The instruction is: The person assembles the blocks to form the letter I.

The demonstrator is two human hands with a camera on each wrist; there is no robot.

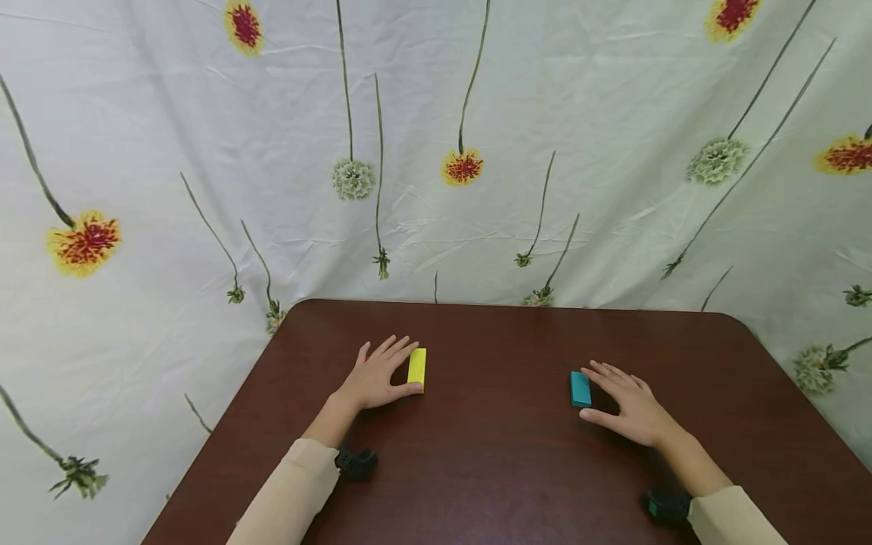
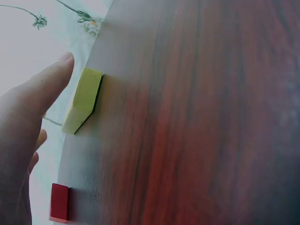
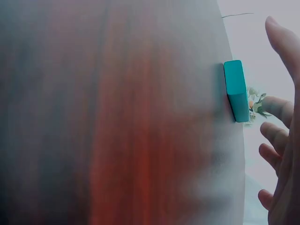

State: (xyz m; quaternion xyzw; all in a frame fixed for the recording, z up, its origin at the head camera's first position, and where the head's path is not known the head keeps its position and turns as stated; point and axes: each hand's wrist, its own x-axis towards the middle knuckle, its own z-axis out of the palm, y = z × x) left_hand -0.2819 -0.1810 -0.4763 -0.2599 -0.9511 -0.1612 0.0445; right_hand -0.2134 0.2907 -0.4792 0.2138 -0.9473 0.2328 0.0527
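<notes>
A yellow rectangular block (image 1: 418, 366) lies on the table beside my left hand (image 1: 378, 381). The fingers there are spread, with the thumb and index fingertip right at the block's near and far ends in the head view. A red block (image 2: 59, 202) shows low in the left wrist view; in the head view my left hand hides most of it. On the right, a teal block (image 1: 580, 389) lies flat just left of my right hand (image 1: 627, 406). That hand's fingers are loosely extended, the thumb apart from them, and a gap separates them from the teal block (image 3: 236, 91) in the right wrist view.
Both blocks rest on a dark reddish-brown wooden table (image 1: 490, 454) with rounded far corners. Behind it hangs a white cloth (image 1: 422, 227) printed with flowers. Each wrist wears a black band with a small device (image 1: 356, 463).
</notes>
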